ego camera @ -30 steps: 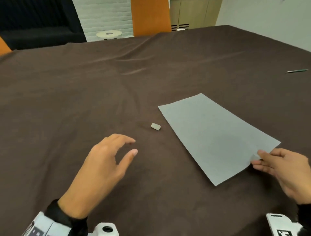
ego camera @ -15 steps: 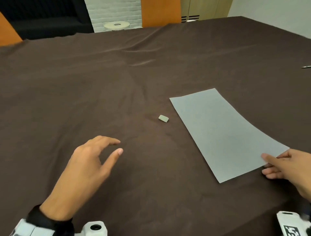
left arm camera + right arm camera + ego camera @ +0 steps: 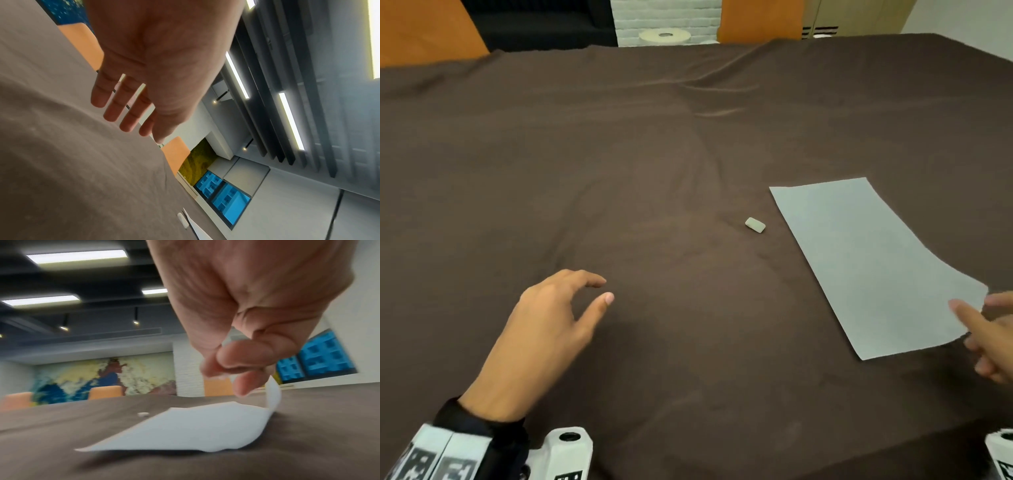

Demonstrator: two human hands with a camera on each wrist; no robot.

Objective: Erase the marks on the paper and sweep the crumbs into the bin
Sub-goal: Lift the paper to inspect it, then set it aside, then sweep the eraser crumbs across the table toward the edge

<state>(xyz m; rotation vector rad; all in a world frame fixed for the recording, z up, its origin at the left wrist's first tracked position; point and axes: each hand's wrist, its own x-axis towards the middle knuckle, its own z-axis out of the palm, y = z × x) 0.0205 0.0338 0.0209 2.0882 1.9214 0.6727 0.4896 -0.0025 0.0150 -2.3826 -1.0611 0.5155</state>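
Observation:
A pale sheet of paper (image 3: 869, 260) lies on the brown tablecloth (image 3: 654, 171) at the right. My right hand (image 3: 974, 305) pinches its near right corner between thumb and fingers. In the right wrist view that corner of the paper (image 3: 195, 428) curls up off the cloth under my right hand (image 3: 228, 379). A small pale eraser (image 3: 755, 225) rests on the cloth just left of the sheet, also seen as the eraser (image 3: 143, 414). My left hand (image 3: 604, 290) hovers open over bare cloth, well to the near left of the eraser and holding nothing. No marks or crumbs are discernible.
Orange chairs (image 3: 760, 19) stand behind the table's far edge. The cloth has a few wrinkles (image 3: 719, 113) toward the back. The table's near edge (image 3: 893, 448) shows at the lower right. No bin is in view.
The view has swung left, so the paper and eraser now sit further right. My left hand has drawn away from the eraser to the left. My right hand has kept its hold on the paper's corner.

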